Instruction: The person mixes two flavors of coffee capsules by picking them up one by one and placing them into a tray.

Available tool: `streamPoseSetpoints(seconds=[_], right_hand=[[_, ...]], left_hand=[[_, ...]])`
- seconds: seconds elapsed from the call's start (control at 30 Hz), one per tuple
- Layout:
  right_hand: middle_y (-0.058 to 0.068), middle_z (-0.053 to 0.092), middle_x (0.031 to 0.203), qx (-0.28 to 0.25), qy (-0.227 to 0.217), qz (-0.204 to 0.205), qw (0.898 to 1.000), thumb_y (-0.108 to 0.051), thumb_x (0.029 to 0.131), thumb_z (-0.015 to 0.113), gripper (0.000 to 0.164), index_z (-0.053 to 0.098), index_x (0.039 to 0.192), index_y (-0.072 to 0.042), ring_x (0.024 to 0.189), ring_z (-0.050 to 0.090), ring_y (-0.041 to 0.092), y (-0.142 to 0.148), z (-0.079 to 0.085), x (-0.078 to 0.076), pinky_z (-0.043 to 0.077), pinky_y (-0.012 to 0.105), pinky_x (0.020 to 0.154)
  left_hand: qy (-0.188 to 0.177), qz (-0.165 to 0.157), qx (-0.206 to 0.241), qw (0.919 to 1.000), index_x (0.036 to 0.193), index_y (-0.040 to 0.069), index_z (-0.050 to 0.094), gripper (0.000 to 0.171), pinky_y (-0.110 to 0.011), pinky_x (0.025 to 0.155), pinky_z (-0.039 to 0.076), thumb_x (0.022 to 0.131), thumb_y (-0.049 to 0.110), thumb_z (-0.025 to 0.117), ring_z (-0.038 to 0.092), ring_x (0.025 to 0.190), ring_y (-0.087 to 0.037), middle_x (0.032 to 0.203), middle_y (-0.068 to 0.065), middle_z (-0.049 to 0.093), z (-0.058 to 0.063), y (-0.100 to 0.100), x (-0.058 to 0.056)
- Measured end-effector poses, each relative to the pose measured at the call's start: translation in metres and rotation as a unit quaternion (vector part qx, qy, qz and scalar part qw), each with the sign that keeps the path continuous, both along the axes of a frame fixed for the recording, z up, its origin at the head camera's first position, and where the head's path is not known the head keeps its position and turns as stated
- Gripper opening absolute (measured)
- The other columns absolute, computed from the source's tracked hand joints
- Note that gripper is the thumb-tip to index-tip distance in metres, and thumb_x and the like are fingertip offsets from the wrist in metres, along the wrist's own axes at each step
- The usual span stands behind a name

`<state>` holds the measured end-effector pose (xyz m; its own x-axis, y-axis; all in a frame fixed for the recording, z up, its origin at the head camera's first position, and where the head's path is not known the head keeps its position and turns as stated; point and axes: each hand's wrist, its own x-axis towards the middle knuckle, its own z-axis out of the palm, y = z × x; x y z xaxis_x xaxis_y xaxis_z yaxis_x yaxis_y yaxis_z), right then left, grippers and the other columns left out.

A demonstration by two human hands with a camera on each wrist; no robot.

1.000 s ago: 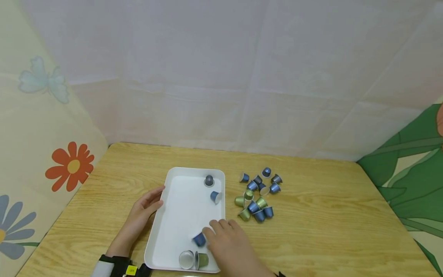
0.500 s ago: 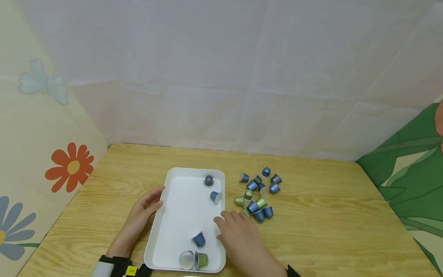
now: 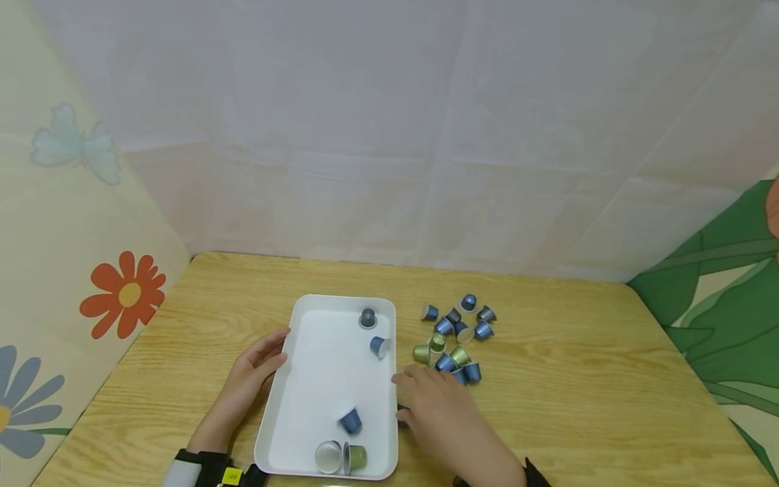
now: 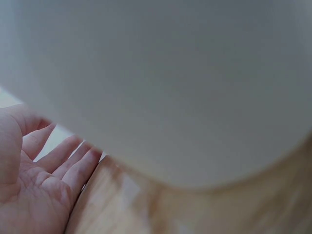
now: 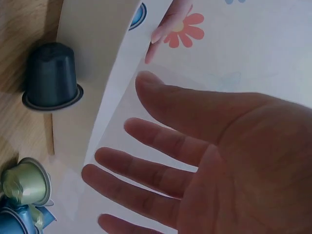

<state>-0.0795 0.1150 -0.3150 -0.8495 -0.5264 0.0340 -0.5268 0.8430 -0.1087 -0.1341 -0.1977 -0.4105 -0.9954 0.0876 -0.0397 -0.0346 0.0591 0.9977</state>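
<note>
Dark capsule [image 5: 51,73] on the surface [image 3: 584,379], beside the tray; right hand [image 3: 447,412] close, fingers spread

Head: right hand is at the tray's right side, palm down, thumb by the tray wall. Dark sliver shows at the thumb, between hand and tray; mostly covered. Pile of blue, green and dark capsules [image 3: 446,362] sits just past the fingers, knuckles overlapping its near edge. Left hand [image 3: 248,368] touches the left rim of the white tray [image 3: 328,385]. Inside the tray: dark grey capsule [image 3: 368,316] on its rim, far right corner; pale-lidded blue capsule [image 3: 376,345] tipped just below it; blue capsule [image 3: 351,421] on its side, near end; silver lid-up capsule [image 3: 328,457] and green capsule [image 3: 357,458] side by side at the near edge.

Left wrist: tray fills most of it, blurred. Left hand relaxed, fingers extended, tips hidden by the tray edge.

Right wrist: right hand unclenched, gripping nothing. Dark capsule sits outside the tray wall, off the thumb and fingertips; contact with the wall, can't tell. Its rimmed end faces the pile side. Left hand's fingers show at the top.
</note>
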Motion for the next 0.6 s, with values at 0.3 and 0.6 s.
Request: streamPoseSetpoints(seconds=[0.3,0.6], right_hand=[[0.006,0.065,0.1,0.022,-0.054,-0.007,0.998,-0.029,0.078,0.084,0.045,0.067,0.114,-0.008,0.09,0.064,0.024,0.009,-0.002,-0.002,0.053,0.046,0.075],[0.005,0.061,0.09,0.04,-0.085,-0.022,0.995,-0.03,0.08,0.082,0.041,0.067,0.108,-0.006,0.081,0.061,0.022,0.004,-0.013,-0.003,0.052,0.044,0.074]], left_hand=[[-0.001,0.0,-0.003,1.0,0.146,0.002,0.046,0.049,-0.016,0.093,0.045,0.1,0.015,0.06,0.045,0.132,-0.026,0.15,-0.017,0.044,0.0,0.0,0.0],[0.002,-0.002,-0.001,1.0,0.146,0.002,0.046,0.049,-0.017,0.094,0.045,0.1,0.015,0.06,0.047,0.13,-0.021,0.15,-0.017,0.043,0.0,0.0,0.0]])
